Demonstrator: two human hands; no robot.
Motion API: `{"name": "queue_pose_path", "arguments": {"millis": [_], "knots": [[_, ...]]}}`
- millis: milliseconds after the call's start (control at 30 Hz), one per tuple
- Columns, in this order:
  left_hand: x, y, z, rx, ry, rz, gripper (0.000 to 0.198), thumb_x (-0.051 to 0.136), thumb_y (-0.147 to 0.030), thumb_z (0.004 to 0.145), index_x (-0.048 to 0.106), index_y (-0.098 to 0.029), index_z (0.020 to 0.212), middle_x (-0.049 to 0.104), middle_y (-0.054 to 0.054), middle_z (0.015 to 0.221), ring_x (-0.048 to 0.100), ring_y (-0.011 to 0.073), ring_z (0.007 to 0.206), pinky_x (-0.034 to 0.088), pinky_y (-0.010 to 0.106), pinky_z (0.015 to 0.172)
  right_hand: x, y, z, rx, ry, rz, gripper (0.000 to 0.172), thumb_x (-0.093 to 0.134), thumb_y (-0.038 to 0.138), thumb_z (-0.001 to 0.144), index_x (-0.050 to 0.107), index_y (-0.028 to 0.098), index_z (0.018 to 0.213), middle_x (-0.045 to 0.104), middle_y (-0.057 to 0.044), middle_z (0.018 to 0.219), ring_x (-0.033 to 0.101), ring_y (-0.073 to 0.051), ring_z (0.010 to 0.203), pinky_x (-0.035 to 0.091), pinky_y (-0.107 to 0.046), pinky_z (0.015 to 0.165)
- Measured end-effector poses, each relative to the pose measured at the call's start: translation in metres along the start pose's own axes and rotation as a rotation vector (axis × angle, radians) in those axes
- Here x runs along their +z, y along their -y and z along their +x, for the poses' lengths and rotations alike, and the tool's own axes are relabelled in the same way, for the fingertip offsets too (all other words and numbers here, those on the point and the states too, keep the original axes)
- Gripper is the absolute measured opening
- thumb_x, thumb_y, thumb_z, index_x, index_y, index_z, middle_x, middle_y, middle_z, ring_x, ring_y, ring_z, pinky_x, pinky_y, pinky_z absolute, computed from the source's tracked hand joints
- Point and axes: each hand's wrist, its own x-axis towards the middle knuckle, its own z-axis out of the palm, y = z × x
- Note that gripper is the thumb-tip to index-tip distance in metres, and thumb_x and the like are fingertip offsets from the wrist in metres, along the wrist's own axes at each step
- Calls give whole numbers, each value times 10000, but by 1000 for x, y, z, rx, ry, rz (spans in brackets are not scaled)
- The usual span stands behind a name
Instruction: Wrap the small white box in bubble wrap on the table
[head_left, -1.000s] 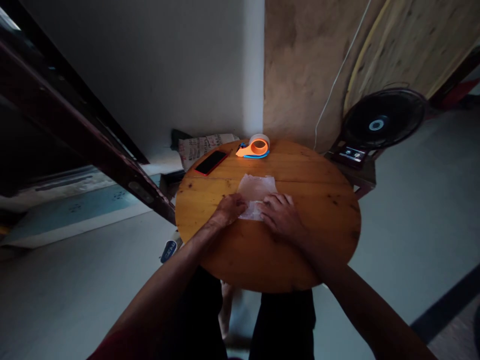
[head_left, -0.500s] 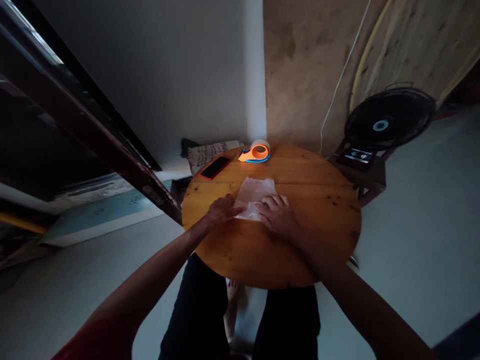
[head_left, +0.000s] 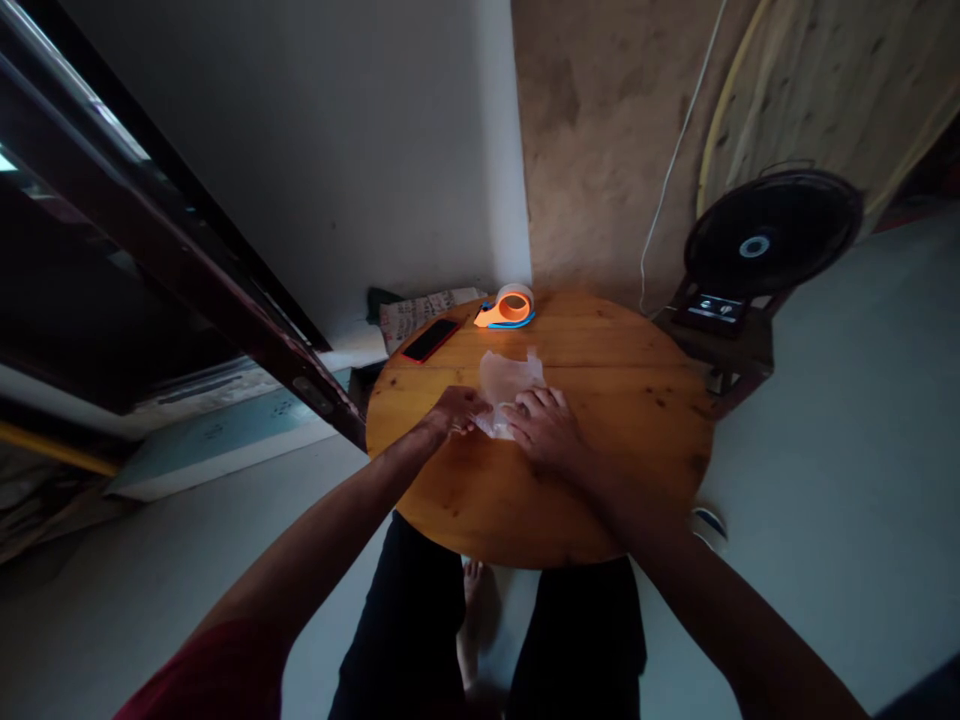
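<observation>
A crumpled clear plastic sheet [head_left: 508,378] lies near the middle of a round wooden table [head_left: 630,400]. My left hand [head_left: 456,410] rests at the sheet's near left edge with its fingers curled onto the plastic. My right hand [head_left: 546,428] lies on the sheet's near right part, fingers bent and pressing it down. The near portion of the sheet is hidden under both hands. The far edge of the sheet stands up a little.
An orange and blue tape dispenser [head_left: 508,306] sits at the table's far edge, with a black phone in a red case [head_left: 430,339] to its left. A black fan [head_left: 771,232] stands on a stool to the right. A dark stair beam [head_left: 187,260] runs along the left.
The sheet has become narrower and more bunched, its far edge lifted. My left hand has closed in toward my right hand. The camera has shifted a little.
</observation>
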Motion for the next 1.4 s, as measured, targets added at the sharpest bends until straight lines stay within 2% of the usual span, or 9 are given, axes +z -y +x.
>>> {"name": "queue_pose_path", "arguments": {"millis": [300, 433, 500, 633, 833, 933, 1067, 1233, 1400], "knots": [[19, -21, -16, 75, 32, -6, 145, 522, -210, 757, 571, -140, 640, 509, -27, 484, 458, 71, 418, 349, 179, 414, 2, -2, -1, 68, -19, 120, 338, 502, 343, 888, 565, 169, 1171, 631, -122, 1151, 477, -279, 1061, 294, -413, 921], [17, -16, -21, 246, 121, 96, 174, 515, -212, 741, 668, -133, 760, 551, -18, 565, 514, 96, 522, 390, 187, 481, 1, -4, -2, 81, -33, 152, 446, 514, 331, 869, 496, 135, 1269, 620, -140, 1204, 474, -298, 1098, 291, -421, 935], [18, -10, -23, 397, 78, 219, 189, 522, -211, 754, 697, -146, 787, 584, -8, 631, 535, 108, 590, 413, 198, 542, 2, -4, -2, 84, -37, 163, 475, 505, 323, 870, 469, 130, 1302, 607, -146, 1234, 472, -301, 1120, 290, -424, 944], [23, 1, -22, 621, -134, 473, 192, 538, -211, 803, 723, -162, 824, 622, 50, 819, 571, 144, 723, 459, 255, 693, 2, -5, -1, 89, -32, 193, 497, 522, 315, 849, 470, 129, 1307, 594, -149, 1265, 477, -298, 1137, 293, -422, 958], [33, 16, -18, 893, -213, 541, 179, 521, -165, 857, 696, -153, 887, 640, 107, 1007, 563, 212, 986, 447, 343, 924, 0, -15, -2, 145, 10, 251, 611, 577, 367, 801, 446, 114, 1342, 584, -167, 1277, 501, -303, 1149, 321, -432, 961], [38, 17, -20, 902, -233, 581, 203, 494, -139, 868, 691, -148, 916, 644, 110, 1045, 552, 222, 989, 451, 358, 927, -3, -29, -6, 220, 131, 299, 721, 609, 463, 775, 418, 123, 1381, 577, -177, 1291, 515, -322, 1164, 329, -473, 981], [39, 10, -26, 869, -200, 675, 205, 488, -98, 849, 684, -137, 895, 643, 117, 1062, 541, 237, 992, 452, 368, 933, -8, -48, -11, 298, 207, 407, 701, 667, 495, 726, 502, 176, 1328, 593, -154, 1276, 537, -325, 1152, 374, -474, 967], [38, 5, -28, 817, -181, 759, 207, 480, -98, 856, 679, -136, 896, 642, 107, 1062, 539, 238, 1009, 456, 356, 939, -9, -57, -15, 371, 196, 680, 425, 553, 483, 826, 638, 181, 1113, 690, -50, 985, 625, -194, 861, 471, -291, 746], [39, 4, -29, 806, -178, 785, 206, 482, -90, 853, 678, -134, 899, 644, 101, 1025, 541, 238, 997, 456, 349, 935, 2, -54, -19, 578, 152, 561, 266, 535, 397, 799, 678, 176, 761, 620, 6, 672, 565, -146, 657, 426, -235, 615]]}}
